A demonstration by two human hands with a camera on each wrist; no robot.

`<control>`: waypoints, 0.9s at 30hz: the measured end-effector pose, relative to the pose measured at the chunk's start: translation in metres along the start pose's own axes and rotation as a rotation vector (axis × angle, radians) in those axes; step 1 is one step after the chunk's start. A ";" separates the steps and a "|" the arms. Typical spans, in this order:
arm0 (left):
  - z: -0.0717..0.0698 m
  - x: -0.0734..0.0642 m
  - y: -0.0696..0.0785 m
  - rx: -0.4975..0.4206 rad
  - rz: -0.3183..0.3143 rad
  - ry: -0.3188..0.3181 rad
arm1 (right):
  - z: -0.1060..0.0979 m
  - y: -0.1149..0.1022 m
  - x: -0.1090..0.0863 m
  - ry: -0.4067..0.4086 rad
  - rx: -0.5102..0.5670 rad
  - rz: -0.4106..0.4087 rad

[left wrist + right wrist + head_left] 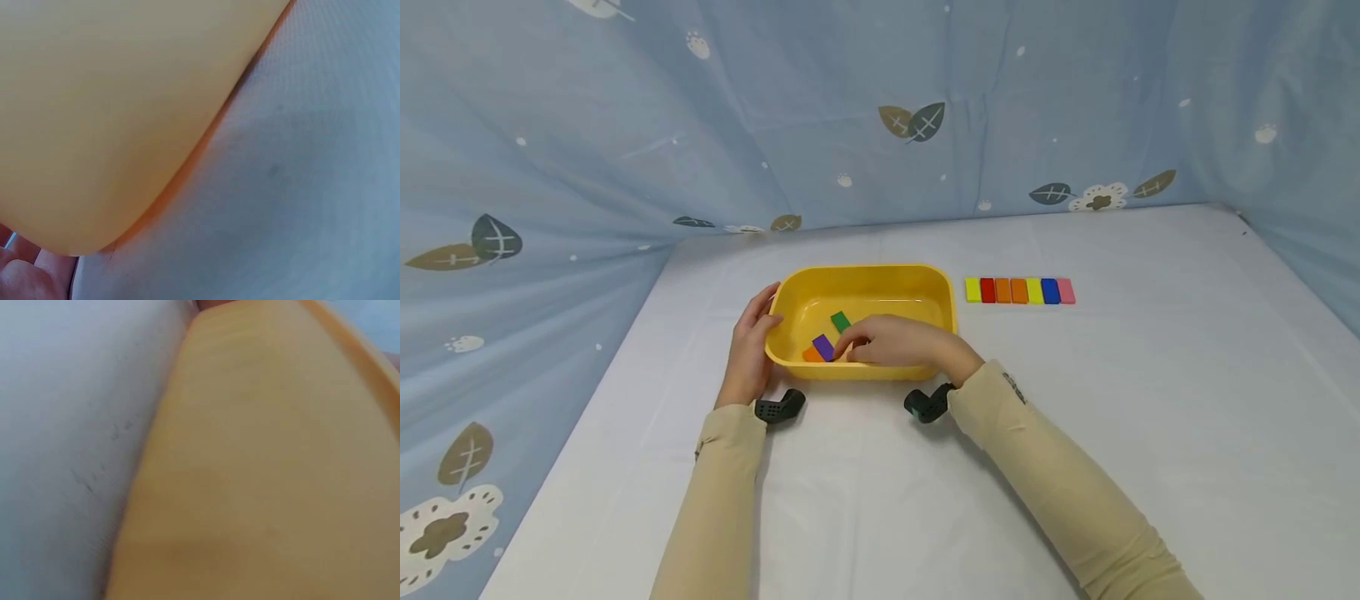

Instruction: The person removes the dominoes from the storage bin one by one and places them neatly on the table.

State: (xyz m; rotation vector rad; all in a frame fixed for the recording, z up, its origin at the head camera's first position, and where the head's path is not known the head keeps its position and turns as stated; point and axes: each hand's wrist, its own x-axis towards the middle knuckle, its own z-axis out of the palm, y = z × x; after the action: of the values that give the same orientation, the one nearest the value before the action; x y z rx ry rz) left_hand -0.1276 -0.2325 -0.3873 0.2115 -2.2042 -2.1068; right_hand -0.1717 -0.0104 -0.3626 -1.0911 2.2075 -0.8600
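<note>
A yellow plastic tub (880,372) stands on the white-covered table. My left hand (748,350) grips its left end, thumb over the rim and fingers along the outside; in the left wrist view a few fingers show beside the tub wall. My right hand (898,340) reaches over the near rim into the tub, its fingers bent down. Its index fingertip is at the edge of a purple block (823,347), with a gap between index and thumb. An orange block (812,355) lies left of the purple one, and a green block (840,322) farther back. The palm hides part of the tub floor.
To the tub's right, a straight row of several coloured blocks lies side by side, from a yellow block (973,290) to a pink block (1066,291). A blue patterned curtain (820,108) borders the table at the back and sides.
</note>
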 end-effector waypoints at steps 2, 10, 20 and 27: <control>0.001 0.000 0.001 0.007 -0.001 0.002 | -0.004 0.001 -0.003 -0.001 0.022 0.003; -0.005 0.009 -0.012 -0.003 0.009 0.021 | -0.028 0.004 -0.019 0.048 0.245 0.051; -0.003 0.008 -0.009 -0.032 0.021 0.036 | -0.067 0.018 -0.045 0.221 0.435 0.084; 0.004 -0.001 0.003 -0.020 0.009 0.027 | -0.083 0.033 -0.061 0.315 0.504 0.144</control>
State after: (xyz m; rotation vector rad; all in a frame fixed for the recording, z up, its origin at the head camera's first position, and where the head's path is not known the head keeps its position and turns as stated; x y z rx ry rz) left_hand -0.1273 -0.2285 -0.3847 0.2272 -2.1643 -2.1073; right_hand -0.2126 0.0810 -0.3213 -0.5790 2.0969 -1.4995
